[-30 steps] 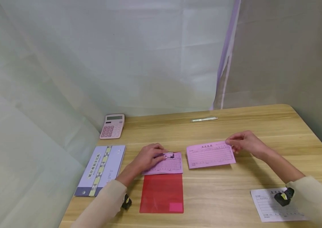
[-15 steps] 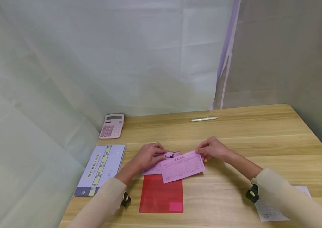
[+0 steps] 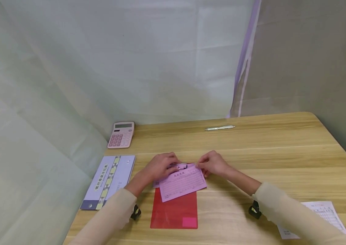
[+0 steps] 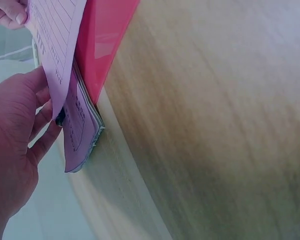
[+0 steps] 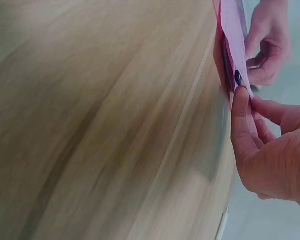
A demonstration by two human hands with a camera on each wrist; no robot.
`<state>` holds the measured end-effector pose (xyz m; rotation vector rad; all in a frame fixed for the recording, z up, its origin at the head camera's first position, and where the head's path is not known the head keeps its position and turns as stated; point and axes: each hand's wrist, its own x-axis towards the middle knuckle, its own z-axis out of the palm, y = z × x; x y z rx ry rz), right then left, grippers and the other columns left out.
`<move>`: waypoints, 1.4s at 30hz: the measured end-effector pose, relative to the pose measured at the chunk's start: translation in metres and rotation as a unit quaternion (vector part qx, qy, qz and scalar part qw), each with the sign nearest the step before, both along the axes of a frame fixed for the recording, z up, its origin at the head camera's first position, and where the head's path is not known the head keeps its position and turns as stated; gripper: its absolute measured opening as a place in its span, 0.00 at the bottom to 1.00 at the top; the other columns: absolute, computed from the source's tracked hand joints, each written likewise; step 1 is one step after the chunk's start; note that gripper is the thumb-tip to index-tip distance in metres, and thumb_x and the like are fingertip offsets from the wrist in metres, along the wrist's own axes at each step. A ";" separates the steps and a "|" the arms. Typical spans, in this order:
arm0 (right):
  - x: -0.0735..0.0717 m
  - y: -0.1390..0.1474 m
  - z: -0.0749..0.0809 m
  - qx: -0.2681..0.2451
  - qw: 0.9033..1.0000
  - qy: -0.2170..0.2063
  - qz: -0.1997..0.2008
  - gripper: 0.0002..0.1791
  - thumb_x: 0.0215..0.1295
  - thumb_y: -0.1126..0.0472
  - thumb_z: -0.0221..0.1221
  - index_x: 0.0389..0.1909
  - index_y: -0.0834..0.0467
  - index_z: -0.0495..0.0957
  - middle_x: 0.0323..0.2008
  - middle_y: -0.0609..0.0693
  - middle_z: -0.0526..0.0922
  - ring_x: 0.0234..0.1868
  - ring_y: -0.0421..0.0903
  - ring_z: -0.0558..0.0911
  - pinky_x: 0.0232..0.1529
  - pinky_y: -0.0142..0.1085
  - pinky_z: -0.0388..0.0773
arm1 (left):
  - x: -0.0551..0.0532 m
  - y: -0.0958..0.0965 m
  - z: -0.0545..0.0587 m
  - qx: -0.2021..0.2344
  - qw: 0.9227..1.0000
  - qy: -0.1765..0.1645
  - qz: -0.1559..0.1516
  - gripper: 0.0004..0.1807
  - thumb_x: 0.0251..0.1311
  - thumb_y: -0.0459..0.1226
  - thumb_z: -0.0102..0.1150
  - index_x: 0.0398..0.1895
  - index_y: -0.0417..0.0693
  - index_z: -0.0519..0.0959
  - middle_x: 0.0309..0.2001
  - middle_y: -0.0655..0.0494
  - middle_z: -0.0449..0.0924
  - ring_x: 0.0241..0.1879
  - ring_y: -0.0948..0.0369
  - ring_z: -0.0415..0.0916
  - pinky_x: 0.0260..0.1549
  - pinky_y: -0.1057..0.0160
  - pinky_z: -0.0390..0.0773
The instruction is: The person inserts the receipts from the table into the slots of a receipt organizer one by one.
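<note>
The right hand had carried the loose pink form leftward: a second earlier it was held to the right of the red clipboard, well apart from it, and half a second earlier it covered only the board's right part. Now it lay tilted across the board, over the pink form stack, its far edge close to the metal clip. The right grip was a pinch, thumb and fingers on the form's far right corner. The left hand stayed where it had been, its grip bent round the clip. The right sleeve had shifted left, baring the right side of the white form at the near right of the worktop. Calculator, pen and lilac ledger had kept their places.
</note>
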<state>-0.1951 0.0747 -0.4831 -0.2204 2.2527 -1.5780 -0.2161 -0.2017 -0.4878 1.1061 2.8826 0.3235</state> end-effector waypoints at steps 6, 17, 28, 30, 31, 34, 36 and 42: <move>-0.002 -0.010 -0.001 0.004 1.000 0.023 0.008 0.04 0.69 0.70 0.68 0.36 0.68 0.89 0.22 0.54 0.86 0.18 0.44 0.82 0.22 0.38 0.84 | 0.001 -0.001 -0.002 -0.009 1.000 0.021 -0.010 0.15 0.75 0.49 0.65 0.58 0.57 0.87 0.51 0.63 0.82 0.49 0.63 0.81 0.54 0.57 0.81; -0.006 -0.021 -0.011 0.058 0.997 0.047 0.005 0.06 0.70 0.67 0.69 0.33 0.64 0.89 0.18 0.51 0.83 0.15 0.41 0.79 0.20 0.32 0.80 | 0.005 -0.001 -0.006 -0.005 0.998 0.052 -0.023 0.14 0.76 0.45 0.63 0.59 0.54 0.86 0.52 0.60 0.82 0.52 0.60 0.82 0.56 0.54 0.82; 0.000 -0.027 -0.007 0.086 0.992 0.089 0.000 0.06 0.69 0.69 0.69 0.30 0.64 0.88 0.18 0.50 0.83 0.15 0.41 0.78 0.19 0.33 0.79 | 0.007 -0.001 -0.007 -0.022 0.995 0.090 -0.030 0.15 0.78 0.46 0.61 0.60 0.54 0.87 0.49 0.61 0.82 0.49 0.62 0.82 0.50 0.59 0.83; 0.000 -0.027 -0.007 0.090 0.992 0.092 -0.002 0.07 0.69 0.69 0.69 0.29 0.63 0.88 0.18 0.49 0.83 0.15 0.40 0.78 0.18 0.31 0.77 | 0.007 0.000 -0.007 -0.022 0.994 0.099 -0.034 0.15 0.78 0.45 0.61 0.59 0.54 0.88 0.45 0.62 0.80 0.44 0.64 0.80 0.45 0.61 0.81; 0.000 -0.027 -0.007 0.091 0.991 0.095 -0.002 0.07 0.68 0.69 0.69 0.29 0.63 0.88 0.18 0.49 0.83 0.15 0.40 0.77 0.18 0.31 0.76 | 0.007 0.000 -0.007 -0.025 0.994 0.103 -0.036 0.15 0.77 0.45 0.61 0.59 0.54 0.88 0.43 0.62 0.79 0.41 0.64 0.78 0.42 0.63 0.80; -0.001 -0.027 -0.008 0.097 0.990 0.105 -0.001 0.08 0.68 0.68 0.70 0.28 0.62 0.87 0.16 0.48 0.82 0.14 0.40 0.77 0.17 0.29 0.74 | 0.007 0.000 -0.007 -0.025 0.992 0.116 -0.040 0.14 0.77 0.43 0.62 0.58 0.54 0.89 0.38 0.63 0.75 0.35 0.66 0.72 0.35 0.65 0.76; -0.001 -0.027 -0.008 0.101 0.988 0.114 0.000 0.08 0.67 0.68 0.71 0.27 0.62 0.87 0.16 0.47 0.81 0.13 0.39 0.77 0.16 0.29 0.73 | 0.007 0.000 -0.008 -0.024 0.991 0.123 -0.042 0.13 0.77 0.42 0.62 0.57 0.54 0.89 0.36 0.63 0.74 0.33 0.65 0.71 0.34 0.65 0.75; 0.000 -0.027 -0.008 0.107 0.987 0.122 -0.002 0.09 0.67 0.67 0.71 0.26 0.61 0.87 0.16 0.47 0.81 0.13 0.39 0.76 0.16 0.29 0.72 | 0.008 0.000 -0.007 -0.022 0.992 0.121 -0.039 0.13 0.76 0.41 0.63 0.58 0.55 0.90 0.35 0.64 0.75 0.33 0.65 0.71 0.33 0.66 0.75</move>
